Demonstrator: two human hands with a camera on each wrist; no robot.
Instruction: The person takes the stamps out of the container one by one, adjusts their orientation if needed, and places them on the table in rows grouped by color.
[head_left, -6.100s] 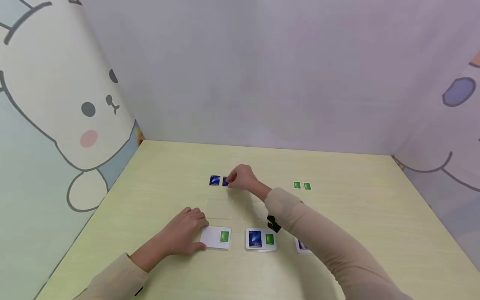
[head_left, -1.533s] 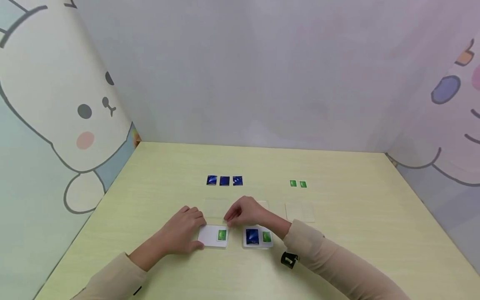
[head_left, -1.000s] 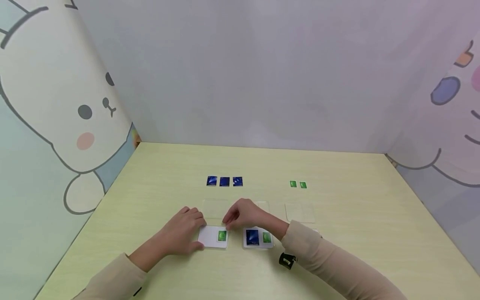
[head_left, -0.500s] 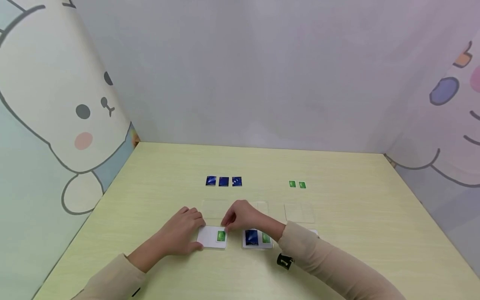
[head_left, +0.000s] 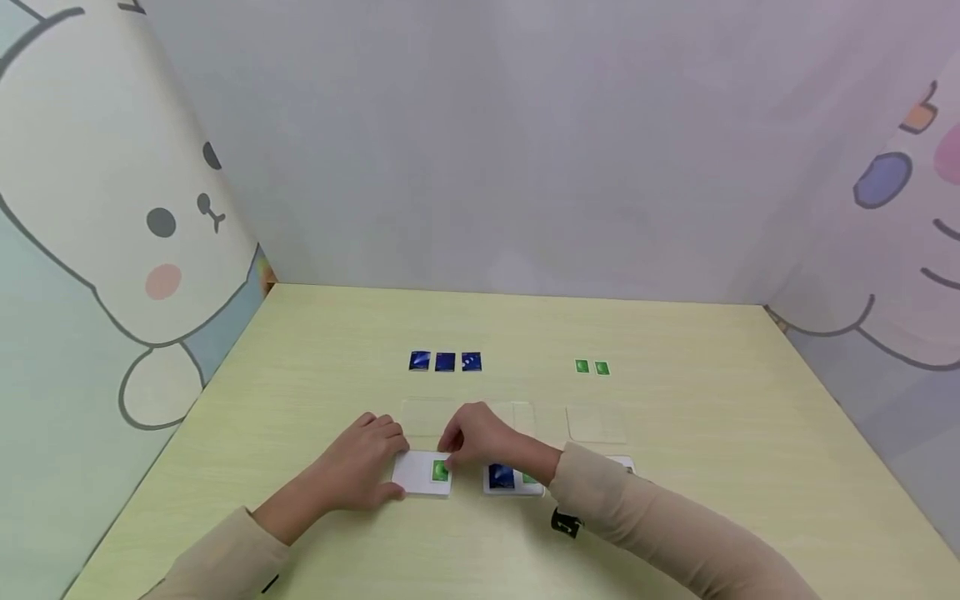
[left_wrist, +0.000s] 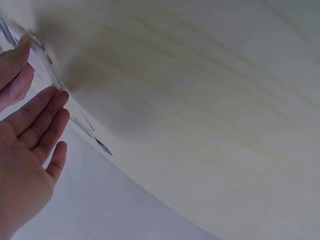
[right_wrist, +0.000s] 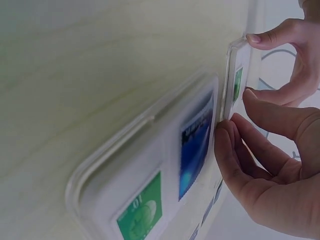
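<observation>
In the head view my left hand [head_left: 363,465] grips the left end of a clear flat case [head_left: 408,475], thumb at the near edge, fingers at the far edge. It holds a white card with one green stamp [head_left: 440,471]. My right hand [head_left: 480,435] bends its fingers at the case's far right corner, the thumb over the stamp's edge. Its fingertips touch the case's edge in the right wrist view, and the green stamp [right_wrist: 237,85] lies flat. Whether they pinch anything is unclear. The left wrist view catches my left hand's fingers [left_wrist: 42,122] fairly straight.
A second case [head_left: 513,490] holds a blue and a green stamp. A third case [head_left: 624,460] is mostly behind the right sleeve. Clear covers [head_left: 596,423] lie behind them. Farther back are three blue stamps [head_left: 445,362] and two green stamps [head_left: 592,367].
My right hand has come from the blue stamps to the case, uncovering a row of three. In the last second it shifts slightly nearer, its thumb now over the green stamp's edge. The left hand stays.
</observation>
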